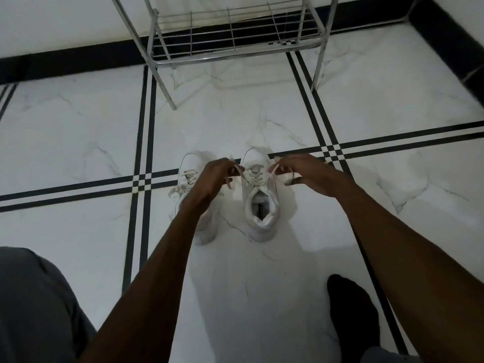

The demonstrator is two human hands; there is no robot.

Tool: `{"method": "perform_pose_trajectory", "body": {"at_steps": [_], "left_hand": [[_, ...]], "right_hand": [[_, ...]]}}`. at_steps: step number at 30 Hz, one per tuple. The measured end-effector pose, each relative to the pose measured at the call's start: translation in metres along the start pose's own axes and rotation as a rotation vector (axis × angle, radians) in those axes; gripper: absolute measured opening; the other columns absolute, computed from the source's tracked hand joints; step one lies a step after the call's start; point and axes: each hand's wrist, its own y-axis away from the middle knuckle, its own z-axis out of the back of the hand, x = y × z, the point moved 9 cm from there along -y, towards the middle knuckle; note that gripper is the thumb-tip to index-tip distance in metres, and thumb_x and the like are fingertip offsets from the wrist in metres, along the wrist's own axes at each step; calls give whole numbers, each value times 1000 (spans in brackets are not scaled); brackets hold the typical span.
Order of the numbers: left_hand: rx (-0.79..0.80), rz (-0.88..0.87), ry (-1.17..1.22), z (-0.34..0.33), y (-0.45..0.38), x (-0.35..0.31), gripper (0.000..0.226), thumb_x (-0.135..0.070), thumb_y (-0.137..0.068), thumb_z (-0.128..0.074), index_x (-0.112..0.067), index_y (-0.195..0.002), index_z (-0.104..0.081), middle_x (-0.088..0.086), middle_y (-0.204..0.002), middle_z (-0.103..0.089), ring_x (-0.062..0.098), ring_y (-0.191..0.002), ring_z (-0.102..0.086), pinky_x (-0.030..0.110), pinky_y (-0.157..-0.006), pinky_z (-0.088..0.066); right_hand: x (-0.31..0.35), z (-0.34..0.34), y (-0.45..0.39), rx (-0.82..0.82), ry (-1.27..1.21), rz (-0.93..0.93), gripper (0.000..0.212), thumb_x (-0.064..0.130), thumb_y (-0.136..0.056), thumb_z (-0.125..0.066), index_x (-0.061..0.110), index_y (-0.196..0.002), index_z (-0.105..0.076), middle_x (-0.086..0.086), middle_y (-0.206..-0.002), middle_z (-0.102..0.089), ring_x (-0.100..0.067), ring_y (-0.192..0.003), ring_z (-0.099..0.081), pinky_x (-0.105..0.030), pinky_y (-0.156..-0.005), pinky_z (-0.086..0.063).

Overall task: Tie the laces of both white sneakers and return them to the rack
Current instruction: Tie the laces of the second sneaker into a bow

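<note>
Two white sneakers stand side by side on the tiled floor, toes pointing away from me. The right sneaker (pixel 259 203) shows its open collar and laced front. My left hand (pixel 213 179) pinches one lace end (pixel 237 170) of it, pulled out to the left. My right hand (pixel 303 174) pinches the other lace end (pixel 273 170), pulled out to the right. The left sneaker (pixel 190 174) is partly hidden under my left forearm; its loose laces (pixel 176 189) trail onto the floor.
A metal wire shoe rack (pixel 230 38) stands against the wall beyond the sneakers, its lowest shelf bare. My grey-clad knee (pixel 34 305) is at lower left and my dark-socked foot (pixel 351 310) at lower right. The floor is white marble tile with black stripes.
</note>
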Motion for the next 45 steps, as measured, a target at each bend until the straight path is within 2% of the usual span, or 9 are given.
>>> {"method": "perform_pose_trajectory", "body": {"at_steps": [4,8,15,19,23,30,37,42,45], "left_hand": [[52,-42,219,-14,3,-21,41,-24,-106,-38,-8,-85,-69,18,-107,-78,32,-109,-73,41,-101,-54],[31,-119,175,-25,2,-28,31,-29,-110,-39,-8,-94,-55,17,-91,-69,22,-85,-73,31,-84,-58],[-22,-251,-9,-32,0,-29,31,-22,-110,-43,4,-114,-59,0,-75,-53,8,-68,-50,11,-60,-44],[-26,-268,-119,-29,-7,-25,25,-14,-109,-42,-9,-125,-61,-5,-72,-52,1,-64,-49,17,-65,-45],[-11,-295,-195,-29,-10,-25,35,-2,-103,-41,-15,-131,-59,-2,-79,-56,4,-73,-54,25,-73,-49],[-3,-361,-346,-37,-9,-30,34,0,-98,-52,-20,-124,-61,6,-91,-73,2,-68,-62,24,-67,-53],[-28,-341,-418,-35,-14,-30,31,4,-93,-56,-16,-116,-51,-4,-78,-74,3,-55,-60,28,-54,-46],[-28,-336,-396,-39,-13,-26,48,6,-89,-57,-16,-130,-43,-7,-64,-66,2,-53,-58,25,-57,-45],[-102,-264,-262,-33,-16,-15,49,-11,-94,-64,-18,-137,-39,7,-76,-75,20,-73,-70,37,-74,-56]], "right_hand": [[23,-3,0,-13,-228,57,45,40,-101,-53,-1,-111,-68,-5,-119,-76,-10,-101,-70,-32,-85,-48],[34,-14,-2,5,-388,87,25,40,-100,-56,18,-89,-63,-7,-99,-73,-17,-92,-73,-29,-71,-51],[30,-14,-10,-95,-107,195,29,19,-104,-53,17,-129,-68,-1,-96,-70,-10,-78,-59,-25,-64,-46],[31,-20,-10,-107,8,178,39,9,-103,-54,17,-141,-58,-4,-105,-79,-9,-85,-71,-32,-71,-51],[24,-16,-14,-188,-45,130,30,12,-95,-66,15,-124,-56,-8,-99,-81,-22,-95,-76,-37,-72,-54],[17,-20,-20,-272,-105,48,23,23,-84,-81,10,-102,-76,-4,-84,-75,-12,-68,-68,-24,-59,-56],[14,-31,-25,-40,-136,129,26,15,-94,-71,3,-117,-74,-16,-109,-78,-25,-100,-76,-35,-92,-61],[20,-24,-25,-162,-122,213,24,10,-88,-76,1,-111,-77,-22,-98,-78,-36,-94,-76,-40,-89,-62],[22,-30,-25,-111,-152,220,24,7,-94,-70,-4,-114,-73,-25,-105,-76,-27,-95,-76,-36,-92,-61]]}}
